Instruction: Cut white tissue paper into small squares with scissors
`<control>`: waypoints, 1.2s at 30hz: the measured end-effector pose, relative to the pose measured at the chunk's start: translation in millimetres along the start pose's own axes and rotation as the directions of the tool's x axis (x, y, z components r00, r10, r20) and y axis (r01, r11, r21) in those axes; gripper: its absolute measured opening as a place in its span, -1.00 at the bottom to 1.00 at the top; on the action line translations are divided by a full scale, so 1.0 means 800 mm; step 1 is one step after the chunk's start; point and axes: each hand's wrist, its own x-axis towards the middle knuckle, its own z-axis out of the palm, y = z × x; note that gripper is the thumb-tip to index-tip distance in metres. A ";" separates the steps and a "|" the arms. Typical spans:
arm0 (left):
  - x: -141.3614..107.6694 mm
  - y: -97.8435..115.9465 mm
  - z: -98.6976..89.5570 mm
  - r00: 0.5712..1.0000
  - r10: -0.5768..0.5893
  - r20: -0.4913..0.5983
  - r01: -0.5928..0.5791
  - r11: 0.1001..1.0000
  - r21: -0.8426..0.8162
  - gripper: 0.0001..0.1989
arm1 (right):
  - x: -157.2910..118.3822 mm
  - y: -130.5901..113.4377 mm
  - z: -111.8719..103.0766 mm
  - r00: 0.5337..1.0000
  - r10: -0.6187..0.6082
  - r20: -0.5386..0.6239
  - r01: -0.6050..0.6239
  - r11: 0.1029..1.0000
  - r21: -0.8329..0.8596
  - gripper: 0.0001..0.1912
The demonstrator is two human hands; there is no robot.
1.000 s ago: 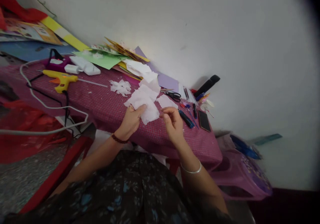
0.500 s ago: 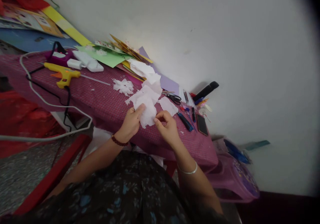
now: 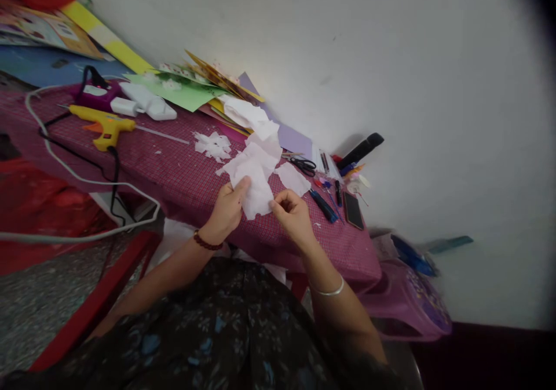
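A piece of thin white tissue paper (image 3: 257, 196) with ragged edges is held up over the table's near edge. My left hand (image 3: 230, 206) grips its left side, thumb on top and fingers behind. At its right edge, my right hand (image 3: 293, 213) pinches the paper between thumb and fingertips. Behind it, more white paper (image 3: 263, 146) lies in overlapping sheets, and a separate torn piece (image 3: 293, 179) rests to the right. A small heap of white scraps (image 3: 212, 145) sits to the left.
A yellow glue gun (image 3: 106, 124) with its cord lies left, near a white power strip (image 3: 150, 101). Coloured card (image 3: 186, 93) is stacked against the wall. On the right are black scissors (image 3: 304, 165), a blue-black cutter (image 3: 324, 206) and a phone (image 3: 353, 210). A pink stool (image 3: 399, 303) stands beyond the table.
Both hands keep hold of the tissue paper, with only slight finger movement at its right edge. The view has shifted a little; the things on the table stay where they were.
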 end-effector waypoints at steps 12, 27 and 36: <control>-0.018 -0.003 -0.009 0.884 -0.371 0.283 0.254 0.891 0.376 -0.65 | 0.012 -0.016 0.002 0.976 0.193 0.096 -0.212 0.939 0.270 -0.53; 0.054 0.019 0.042 0.864 -0.360 0.353 0.131 0.837 0.532 -0.76 | 0.087 0.022 -0.078 0.999 0.048 0.004 -0.039 0.860 -0.509 -0.66; 0.203 0.016 0.071 0.915 -0.358 0.188 0.324 0.927 0.190 -0.66 | 0.209 0.115 -0.188 0.988 0.147 -0.039 -0.111 0.526 -0.843 -0.59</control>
